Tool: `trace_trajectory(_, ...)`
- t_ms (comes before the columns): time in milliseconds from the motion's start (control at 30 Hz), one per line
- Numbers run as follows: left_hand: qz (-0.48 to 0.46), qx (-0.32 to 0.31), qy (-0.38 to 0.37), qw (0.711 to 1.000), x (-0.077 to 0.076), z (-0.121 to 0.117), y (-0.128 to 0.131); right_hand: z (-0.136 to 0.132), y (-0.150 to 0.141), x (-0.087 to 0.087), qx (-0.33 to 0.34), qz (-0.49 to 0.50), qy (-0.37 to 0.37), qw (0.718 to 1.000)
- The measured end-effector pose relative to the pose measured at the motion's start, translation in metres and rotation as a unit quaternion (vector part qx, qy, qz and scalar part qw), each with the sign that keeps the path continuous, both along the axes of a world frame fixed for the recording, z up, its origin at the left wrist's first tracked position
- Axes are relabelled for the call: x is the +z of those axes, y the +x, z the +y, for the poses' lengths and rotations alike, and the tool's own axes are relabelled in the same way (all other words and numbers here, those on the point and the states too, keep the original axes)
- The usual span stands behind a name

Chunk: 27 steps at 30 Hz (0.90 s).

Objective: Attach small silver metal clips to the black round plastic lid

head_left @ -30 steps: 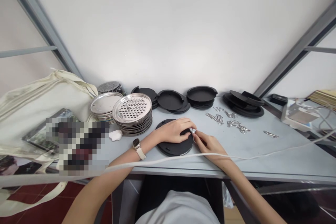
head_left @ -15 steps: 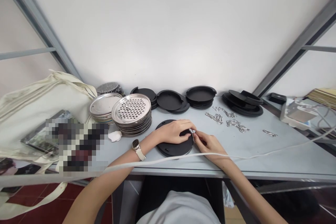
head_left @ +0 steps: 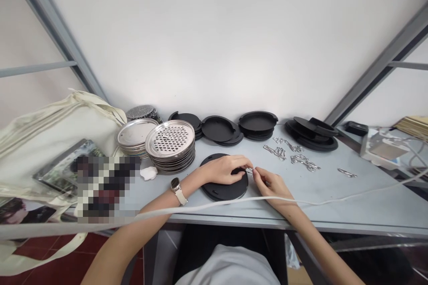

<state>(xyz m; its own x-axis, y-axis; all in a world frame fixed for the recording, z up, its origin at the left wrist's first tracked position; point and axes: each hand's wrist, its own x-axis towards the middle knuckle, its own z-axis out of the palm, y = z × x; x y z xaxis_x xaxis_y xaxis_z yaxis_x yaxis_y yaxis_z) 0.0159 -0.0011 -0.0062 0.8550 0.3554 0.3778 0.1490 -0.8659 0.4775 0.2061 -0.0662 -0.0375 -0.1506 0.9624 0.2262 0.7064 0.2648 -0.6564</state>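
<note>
A black round disc [head_left: 214, 190] with small slots lies flat on the table in front of me. Across its top rests my left hand [head_left: 230, 169], fingers bent over the right rim and gripping it. Just beyond that rim, the thumb and forefinger of my right hand [head_left: 269, 182] pinch a small silver wire piece [head_left: 249, 170]. The wire reaches to my left fingertips; its inner end is partly hidden. Similar looped wire pieces [head_left: 304, 161] lie in loose groups to the right, with a small one [head_left: 347, 173] farther off.
Stacked metal grater discs [head_left: 172, 140] and plain metal discs [head_left: 133, 132] stand at left. Black round trays [head_left: 257, 121] line the wall, with more black parts [head_left: 310, 133] at right. A white cable [head_left: 214, 201] crosses in front. A cloth bag [head_left: 67, 118] is at left.
My right hand has shifted slightly right, away from the disc's rim, still pinching the wire piece. My left hand keeps its place on the disc. The whole view has shifted slightly.
</note>
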Motion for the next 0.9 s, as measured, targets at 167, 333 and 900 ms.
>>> trace_trajectory(167, 0.005, 0.031, 0.049, 0.998, 0.002, -0.0004, 0.0001, 0.0038, -0.0019, 0.0002, 0.043, -0.016, -0.025, 0.999)
trace_trajectory(333, 0.011, 0.035, 0.054, 0.998, 0.0037, -0.0004, 0.0009, 0.0057, -0.0023, 0.0001, 0.049, -0.022, -0.029, 0.998)
trace_trajectory(900, -0.003, 0.008, 0.0, 1.0, 0.0, 0.0005, 0.0004, 0.0032, -0.0015, -0.0023, 0.01, -0.008, -0.002, 1.0)
